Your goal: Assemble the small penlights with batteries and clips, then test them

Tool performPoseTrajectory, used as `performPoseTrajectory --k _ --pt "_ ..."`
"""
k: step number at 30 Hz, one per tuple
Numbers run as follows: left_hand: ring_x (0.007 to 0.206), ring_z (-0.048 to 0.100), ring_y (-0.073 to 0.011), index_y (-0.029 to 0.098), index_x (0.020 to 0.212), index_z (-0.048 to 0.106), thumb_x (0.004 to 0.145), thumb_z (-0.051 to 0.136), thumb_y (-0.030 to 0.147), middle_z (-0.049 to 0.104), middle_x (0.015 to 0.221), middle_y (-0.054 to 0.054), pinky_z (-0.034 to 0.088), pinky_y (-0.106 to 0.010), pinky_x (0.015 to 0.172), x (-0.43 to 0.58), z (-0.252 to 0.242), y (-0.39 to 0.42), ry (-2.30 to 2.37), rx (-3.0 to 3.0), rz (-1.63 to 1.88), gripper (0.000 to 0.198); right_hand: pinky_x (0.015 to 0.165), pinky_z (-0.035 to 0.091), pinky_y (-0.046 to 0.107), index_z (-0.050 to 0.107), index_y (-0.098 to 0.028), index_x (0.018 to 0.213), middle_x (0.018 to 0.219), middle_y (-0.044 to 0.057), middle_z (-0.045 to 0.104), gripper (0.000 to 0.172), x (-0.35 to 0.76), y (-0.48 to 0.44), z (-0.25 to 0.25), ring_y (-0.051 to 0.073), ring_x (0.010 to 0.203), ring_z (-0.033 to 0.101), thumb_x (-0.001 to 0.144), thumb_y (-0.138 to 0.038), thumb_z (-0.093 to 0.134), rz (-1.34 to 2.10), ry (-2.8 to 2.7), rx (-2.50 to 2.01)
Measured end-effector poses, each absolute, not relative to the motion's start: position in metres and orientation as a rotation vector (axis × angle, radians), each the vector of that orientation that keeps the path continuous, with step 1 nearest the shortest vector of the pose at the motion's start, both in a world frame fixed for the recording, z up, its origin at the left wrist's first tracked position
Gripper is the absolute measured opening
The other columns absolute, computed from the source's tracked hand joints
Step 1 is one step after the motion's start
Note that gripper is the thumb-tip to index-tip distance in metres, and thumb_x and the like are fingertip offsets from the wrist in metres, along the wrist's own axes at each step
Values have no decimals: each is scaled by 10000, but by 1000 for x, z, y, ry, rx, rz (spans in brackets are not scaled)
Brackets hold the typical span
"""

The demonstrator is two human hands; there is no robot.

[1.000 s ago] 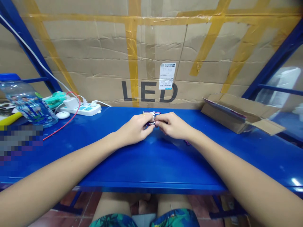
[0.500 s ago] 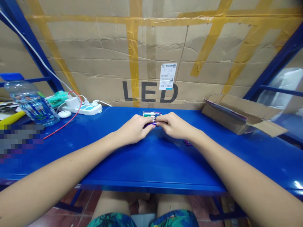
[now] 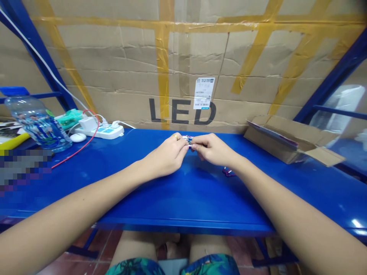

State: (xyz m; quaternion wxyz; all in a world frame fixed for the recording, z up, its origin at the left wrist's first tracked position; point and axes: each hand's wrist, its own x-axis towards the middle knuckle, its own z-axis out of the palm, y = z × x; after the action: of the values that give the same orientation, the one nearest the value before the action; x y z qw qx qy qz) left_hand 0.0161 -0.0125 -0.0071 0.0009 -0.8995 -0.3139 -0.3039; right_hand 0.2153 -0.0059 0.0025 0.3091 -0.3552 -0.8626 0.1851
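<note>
Near the back of the blue table, my left hand and my right hand meet with their fingertips almost touching. Both are closed in a pinch on a slim, shiny metallic piece, mostly covered by the fingers. Just behind it lie several similar slim pieces side by side, in silver, blue and purple; the hands hide their ends. A small purple and silver looped piece rests by my right wrist, partly behind the forearm.
An opened cardboard box stands at the back right. To the left are a water bottle, a white power strip with plugs and a red cable. A large taped carton rises behind the table.
My left hand has turned and shifted slightly right and up, its fingers now covering more of the row. My right hand stays nearly in place, still pinching.
</note>
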Motion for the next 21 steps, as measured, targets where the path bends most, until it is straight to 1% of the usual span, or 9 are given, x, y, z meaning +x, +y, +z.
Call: performPoseTrajectory --k 2,5,8,11,14,16,19,21 --pt "951 594 -230 155 900 618 995 368 245 633 958 -108 482 -395 896 17 -8 -11 -1000 -2832 -904 282 619 337 263 557 -175 671 560 -10 551 208 216 -5 2 140 623 489 867 -190 488 447 -2307 -938" --pt "868 618 -223 161 887 612 968 453 237 669 912 -91 480 -370 812 16 -7 -10 -1036 -2865 -880 194 615 327 261 540 -175 653 564 -10 550 216 215 -5 1 134 619 473 861 -179 482 437 -2343 -937" --pt "751 612 -197 172 896 578 939 507 216 675 849 -60 435 -317 680 14 -6 -12 -1059 -2914 -879 94 595 322 259 524 -178 646 554 -18 539 218 215 -5 0 128 590 467 858 -179 475 519 -2342 -946" --pt "713 590 -177 183 883 528 925 507 187 656 837 -45 397 -293 637 13 -6 -15 -977 -2937 -900 48 562 327 256 518 -183 662 533 -28 529 207 216 -6 -1 125 540 474 862 -192 470 666 -2319 -974" --pt "713 575 -169 186 869 506 914 512 189 634 828 -36 415 -291 657 14 -7 -16 -942 -2929 -966 46 551 335 256 519 -186 676 521 -33 521 207 216 -6 0 127 516 485 875 -215 472 742 -2297 -974" --pt "763 581 -184 179 884 525 918 504 209 629 849 -46 448 -311 706 16 -7 -17 -1008 -2888 -997 50 562 332 258 520 -183 662 528 -30 522 220 216 -6 0 125 528 482 876 -212 473 678 -2299 -963" --pt "907 588 -228 153 893 578 966 402 217 631 933 -101 477 -381 849 20 -8 -16 -1085 -2815 -975 202 588 324 262 532 -175 649 549 -20 534 221 217 -6 3 122 561 464 863 -186 479 531 -2301 -956" --pt "961 589 -248 138 898 605 982 366 216 637 967 -129 474 -412 904 21 -10 -14 -1085 -2812 -929 266 596 317 264 537 -172 647 555 -17 539 214 217 -7 4 122 575 453 853 -169 483 473 -2318 -967"
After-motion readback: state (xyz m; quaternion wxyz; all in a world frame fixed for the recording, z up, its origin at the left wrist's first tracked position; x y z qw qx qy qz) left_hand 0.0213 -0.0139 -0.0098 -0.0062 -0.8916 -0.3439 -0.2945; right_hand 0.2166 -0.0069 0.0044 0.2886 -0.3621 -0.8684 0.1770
